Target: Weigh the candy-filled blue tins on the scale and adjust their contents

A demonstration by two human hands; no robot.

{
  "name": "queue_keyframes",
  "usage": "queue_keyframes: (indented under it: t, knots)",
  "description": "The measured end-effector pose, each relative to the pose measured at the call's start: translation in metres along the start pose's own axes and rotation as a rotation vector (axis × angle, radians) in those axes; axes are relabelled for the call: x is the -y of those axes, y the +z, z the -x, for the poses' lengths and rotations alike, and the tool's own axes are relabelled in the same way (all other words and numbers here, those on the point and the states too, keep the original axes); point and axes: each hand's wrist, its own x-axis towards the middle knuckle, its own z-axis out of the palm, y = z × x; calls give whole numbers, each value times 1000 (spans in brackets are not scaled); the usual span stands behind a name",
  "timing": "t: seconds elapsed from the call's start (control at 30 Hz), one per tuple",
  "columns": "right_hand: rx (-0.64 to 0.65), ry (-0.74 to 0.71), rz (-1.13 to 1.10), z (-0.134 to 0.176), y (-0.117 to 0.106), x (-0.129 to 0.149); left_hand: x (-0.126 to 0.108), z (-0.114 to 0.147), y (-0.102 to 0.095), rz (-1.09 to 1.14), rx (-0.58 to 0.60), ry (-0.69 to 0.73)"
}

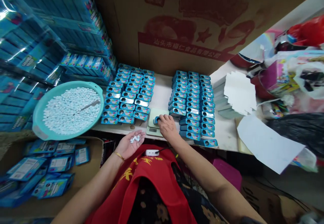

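My left hand point(131, 144) is palm up near the table's front edge, slightly cupped around a few small white candies point(135, 139). My right hand point(167, 126) has its fingers closed on a small blue box point(156, 119), which rests on a pale kitchen scale point(152, 131); the hand hides part of the box. Rows of standing blue boxes point(126, 112) with dark round openings are left of the scale. Similar boxes point(193, 117) stand in rows to its right. A turquoise basin point(37, 117) full of white tablets lies at the left, with a dark strip on top of the tablets.
Below the basin, a carton point(88, 180) contains loose blue packs point(59, 163). Wrapped stacks of blue packs point(32, 51) rise at the far left. A large brown carton point(182, 41) stands behind the table. White card stacks point(240, 92) and a loose sheet point(268, 143) are at the right.
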Motion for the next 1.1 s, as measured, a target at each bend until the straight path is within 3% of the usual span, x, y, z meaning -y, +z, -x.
queue_keyframes:
  t: [0.07,0.23,0.33,0.53,0.67,0.83,0.97,1.1]
  knots:
    - [-23,-23,-96,7,0,19,1,0,2,5,6,-4]
    - [54,-311,-341,22,1,77,9,-1,-7,19,24,-73]
    - [105,-374,-375,22,6,90,14,1,-12,-9,3,-114]
    - [181,-304,-473,22,20,82,21,10,-12,18,-47,-82]
    - [211,-404,-477,25,21,82,22,13,-16,0,-12,-114]
    - [194,-406,-458,24,18,82,22,10,-18,12,-18,-130]
    - [100,-376,-595,22,17,69,19,5,0,32,-8,-109]
    - [-97,-114,-862,16,14,38,14,-5,41,-31,25,-6]
